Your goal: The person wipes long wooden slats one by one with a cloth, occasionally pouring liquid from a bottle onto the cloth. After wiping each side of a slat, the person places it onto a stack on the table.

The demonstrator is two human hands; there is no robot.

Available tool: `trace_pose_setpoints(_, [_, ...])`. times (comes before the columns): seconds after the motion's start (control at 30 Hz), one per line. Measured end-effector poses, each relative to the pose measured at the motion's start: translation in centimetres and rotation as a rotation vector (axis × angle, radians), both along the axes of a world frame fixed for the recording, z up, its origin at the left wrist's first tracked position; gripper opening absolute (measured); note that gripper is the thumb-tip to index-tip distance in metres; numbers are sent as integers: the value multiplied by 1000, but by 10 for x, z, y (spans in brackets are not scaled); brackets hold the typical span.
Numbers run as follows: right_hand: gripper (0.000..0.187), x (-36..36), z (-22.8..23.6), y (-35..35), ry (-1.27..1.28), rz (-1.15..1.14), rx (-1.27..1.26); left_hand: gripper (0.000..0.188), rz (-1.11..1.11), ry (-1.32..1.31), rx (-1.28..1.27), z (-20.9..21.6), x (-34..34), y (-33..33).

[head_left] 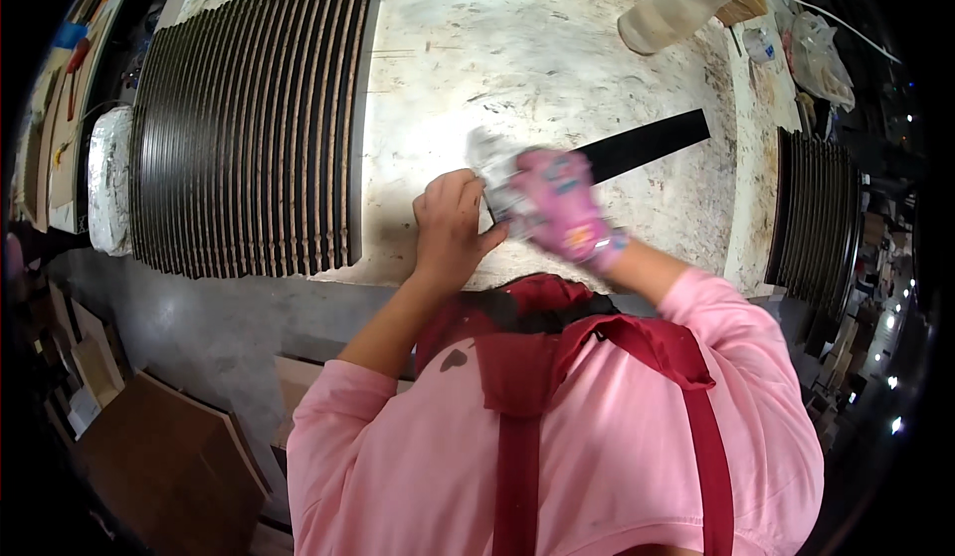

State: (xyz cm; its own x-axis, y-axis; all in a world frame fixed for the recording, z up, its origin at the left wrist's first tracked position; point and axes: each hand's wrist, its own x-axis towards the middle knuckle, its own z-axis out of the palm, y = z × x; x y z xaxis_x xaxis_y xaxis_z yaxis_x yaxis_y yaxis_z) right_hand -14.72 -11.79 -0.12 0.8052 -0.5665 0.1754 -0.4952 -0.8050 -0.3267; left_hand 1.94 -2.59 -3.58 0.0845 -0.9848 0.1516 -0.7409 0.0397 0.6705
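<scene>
A flat black strip (652, 144) lies slantwise on the worn white worktable (477, 39). My bare left hand (448, 223) is closed at the strip's near left end, with thumb and fingers on its edges. In a pink patterned glove, my right hand (565, 203) is closed on a crumpled whitish cloth (494, 163) and presses it onto the strip. Motion blurs the glove and the cloth. Between them they hide the middle of the strip, while its far right end shows bare.
Many dark strips stand in a long row (249, 128) on the left, beside a white wrapped bundle (109, 180). A clear bottle (676, 11) lies tilted at the back right, near a plastic bag (821, 59). Another dark stack (816, 213) is at the right edge.
</scene>
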Motion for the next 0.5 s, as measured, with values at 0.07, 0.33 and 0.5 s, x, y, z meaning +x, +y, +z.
trace_pose_setpoints(0.07, [34, 20, 1, 0, -30, 67, 75, 52, 18, -15, 13, -4, 0, 2])
trace_pose_setpoints(0.33, [23, -63, -1, -56, -65, -387, -118, 56, 61, -9, 13, -6, 1, 1])
trace_pose_setpoints(0.5, [25, 9, 6, -6, -241, 55, 395, 55, 24, -14, -6, -11, 7, 0])
